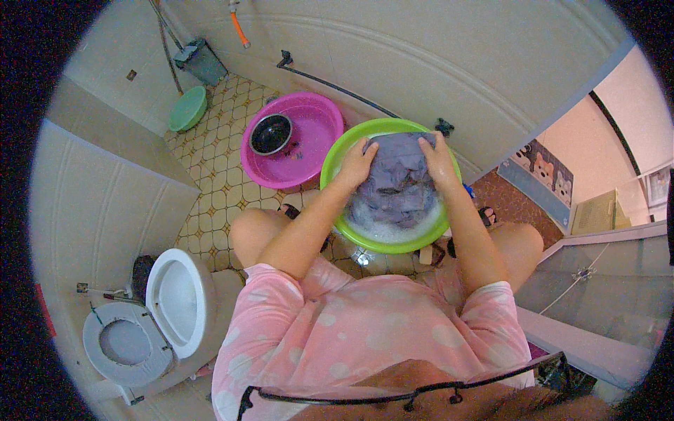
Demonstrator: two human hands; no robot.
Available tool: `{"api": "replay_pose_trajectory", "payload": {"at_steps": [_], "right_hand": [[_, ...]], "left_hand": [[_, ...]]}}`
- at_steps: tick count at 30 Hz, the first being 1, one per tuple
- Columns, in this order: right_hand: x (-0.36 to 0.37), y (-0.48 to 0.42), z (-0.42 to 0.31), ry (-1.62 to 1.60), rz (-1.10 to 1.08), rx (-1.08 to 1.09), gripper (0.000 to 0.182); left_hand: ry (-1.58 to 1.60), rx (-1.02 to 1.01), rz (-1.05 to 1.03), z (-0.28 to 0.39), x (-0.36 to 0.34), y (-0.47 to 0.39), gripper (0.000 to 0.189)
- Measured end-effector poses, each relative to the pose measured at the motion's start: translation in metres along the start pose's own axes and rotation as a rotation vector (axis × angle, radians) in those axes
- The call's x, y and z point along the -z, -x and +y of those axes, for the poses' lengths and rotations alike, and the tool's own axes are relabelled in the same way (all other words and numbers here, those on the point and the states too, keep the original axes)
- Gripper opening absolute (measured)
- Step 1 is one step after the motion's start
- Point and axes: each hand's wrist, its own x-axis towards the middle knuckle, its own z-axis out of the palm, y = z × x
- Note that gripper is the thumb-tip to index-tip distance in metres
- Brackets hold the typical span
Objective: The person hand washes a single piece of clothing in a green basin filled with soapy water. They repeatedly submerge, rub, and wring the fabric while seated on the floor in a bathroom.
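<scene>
A wet grey-blue cloth lies bunched in a lime-green plastic basin, with white suds around its lower edge. My left hand grips the cloth's upper left edge, its thumb and fingers on the fabric. On the other side, my right hand holds the upper right edge near the basin's rim. The cloth's far edge is raised between both hands; its underside is hidden.
A pink basin holding a black bowl stands left of the green one. Farther off are a small green basin and a grey bin. A toilet is at lower left. A hose runs along the wall; a doorway is right.
</scene>
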Motion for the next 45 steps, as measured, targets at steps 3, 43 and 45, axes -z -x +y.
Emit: {"api": "replay_pose_trajectory", "payload": {"at_steps": [3,43,45], "right_hand": [[-0.018,0.010,0.004,0.315,0.007,0.198,0.052],[-0.080,0.026,0.011,0.288,0.092,0.176,0.039],[-0.069,0.026,0.002,0.321,0.075,0.166,0.041]], "left_hand": [[-0.130,0.077,0.048,-0.023,-0.020,0.002,0.045],[1.204,0.732,-0.204,-0.044,-0.078,0.006,0.039],[1.190,0.886,-0.170,-0.005,-0.061,0.004,0.042]]}}
